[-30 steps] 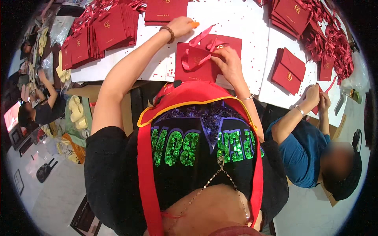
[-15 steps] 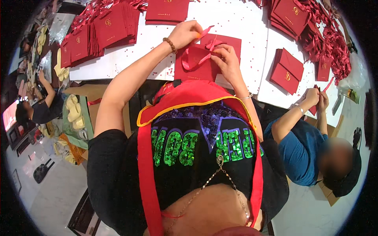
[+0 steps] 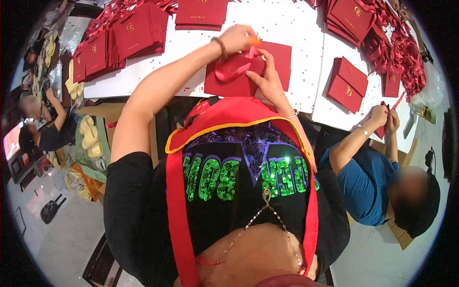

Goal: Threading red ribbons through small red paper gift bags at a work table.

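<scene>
A dark red card pouch with pink-red ribbon looped over it lies in front of me. My left hand, smeared by motion, is above its far edge, fingers closed around the ribbon's upper end. A small orange thing shows at those fingertips, too blurred to name. My right hand is at the pouch's right side, thumb against the ribbon and forefinger curled by the bow part. Its other fingers are partly hidden. Under the pouch lies another flat red piece.
Stacked red pouches stand far left, and another pouch lies ahead. More piles and tangled ribbons are on the right, beside a co-worker in a blue shirt. Red specks dot the white table.
My left hand has moved slightly right, toward the ribbon's knot. My right thumb has shifted left and spread from the forefinger. The pouch has slid a little left.
</scene>
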Demonstrator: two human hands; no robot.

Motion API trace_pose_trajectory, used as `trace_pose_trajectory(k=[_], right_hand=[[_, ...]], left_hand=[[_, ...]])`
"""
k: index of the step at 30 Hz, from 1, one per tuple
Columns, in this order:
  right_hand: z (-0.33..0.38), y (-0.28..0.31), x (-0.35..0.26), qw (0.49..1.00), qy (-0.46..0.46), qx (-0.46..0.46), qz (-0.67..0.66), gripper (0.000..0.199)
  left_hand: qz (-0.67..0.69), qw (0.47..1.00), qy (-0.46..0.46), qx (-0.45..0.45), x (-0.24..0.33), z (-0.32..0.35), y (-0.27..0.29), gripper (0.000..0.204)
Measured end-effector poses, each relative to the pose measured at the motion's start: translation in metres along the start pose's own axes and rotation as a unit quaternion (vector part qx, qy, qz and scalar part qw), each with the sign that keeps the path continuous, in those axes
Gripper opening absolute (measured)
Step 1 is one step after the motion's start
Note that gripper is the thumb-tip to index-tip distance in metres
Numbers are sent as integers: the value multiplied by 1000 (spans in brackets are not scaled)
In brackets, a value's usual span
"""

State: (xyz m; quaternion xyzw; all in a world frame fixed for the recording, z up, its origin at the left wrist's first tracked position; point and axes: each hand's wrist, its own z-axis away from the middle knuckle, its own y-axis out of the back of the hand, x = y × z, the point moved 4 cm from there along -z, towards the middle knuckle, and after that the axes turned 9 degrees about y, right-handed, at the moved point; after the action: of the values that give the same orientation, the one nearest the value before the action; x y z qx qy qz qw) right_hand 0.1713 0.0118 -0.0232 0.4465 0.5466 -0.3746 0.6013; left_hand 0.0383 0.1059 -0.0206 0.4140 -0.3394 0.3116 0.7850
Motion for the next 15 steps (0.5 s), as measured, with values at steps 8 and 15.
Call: trace_pose_trajectory(k=[8, 15], right_hand=[[-7, 18, 8, 985, 22, 90, -147, 56], [-18, 24, -4, 949, -37, 172, -262, 33]], left_hand=[[324, 945, -17, 31, 21, -39, 57, 19], [232, 972, 34, 0, 1, 53, 33, 42]])
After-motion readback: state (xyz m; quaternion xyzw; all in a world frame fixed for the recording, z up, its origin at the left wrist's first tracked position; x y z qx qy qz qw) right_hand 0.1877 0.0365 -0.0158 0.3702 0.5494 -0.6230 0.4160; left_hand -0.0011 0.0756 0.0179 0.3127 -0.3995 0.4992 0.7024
